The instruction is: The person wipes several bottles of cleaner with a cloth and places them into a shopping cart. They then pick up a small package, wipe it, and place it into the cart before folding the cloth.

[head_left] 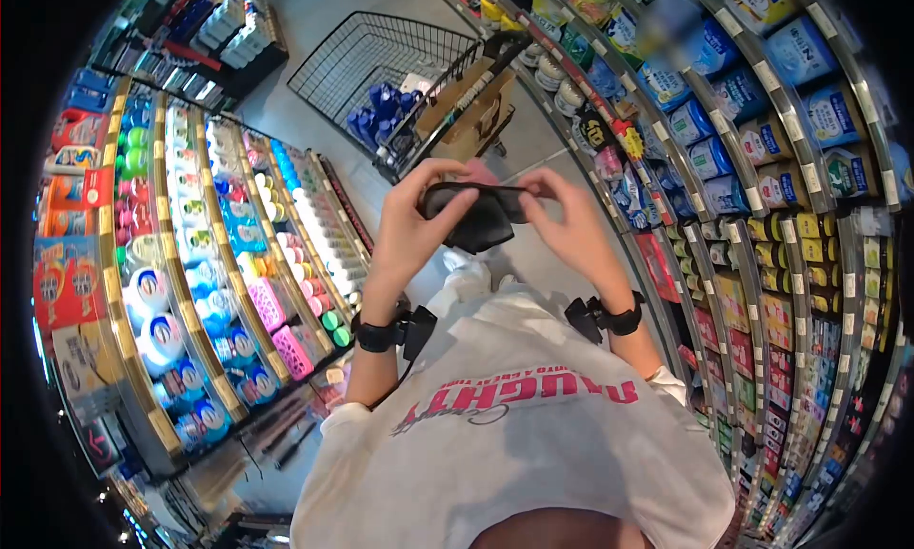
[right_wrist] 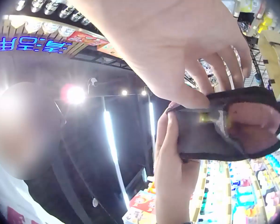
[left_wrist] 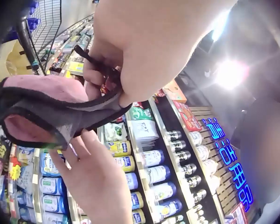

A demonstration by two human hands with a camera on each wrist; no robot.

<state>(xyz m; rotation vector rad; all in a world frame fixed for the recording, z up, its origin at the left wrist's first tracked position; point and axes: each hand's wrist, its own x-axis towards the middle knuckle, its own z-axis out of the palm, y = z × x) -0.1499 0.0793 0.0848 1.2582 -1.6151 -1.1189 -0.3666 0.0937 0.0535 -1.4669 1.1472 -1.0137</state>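
Between both hands is a dark grey fabric piece (head_left: 482,220) with black edging and a pink lining, like a small pouch. My left hand (head_left: 409,216) pinches one end of it, thumb in front and fingers behind. The opposite end is between the thumb and fingers of my right hand (head_left: 564,223). In the left wrist view the fabric piece (left_wrist: 46,109) gapes, showing pink inside, and a thin black strap (left_wrist: 88,56) sticks up near the left fingers. A pink-lined opening also faces the camera in the right wrist view, on the fabric piece (right_wrist: 200,133).
A black wire shopping cart (head_left: 333,68) with blue packages and a cardboard box (head_left: 483,120) stands ahead in the aisle. Shelves of bottles (head_left: 157,320) line the left side. Packaged goods fill the shelves (head_left: 752,168) on the right.
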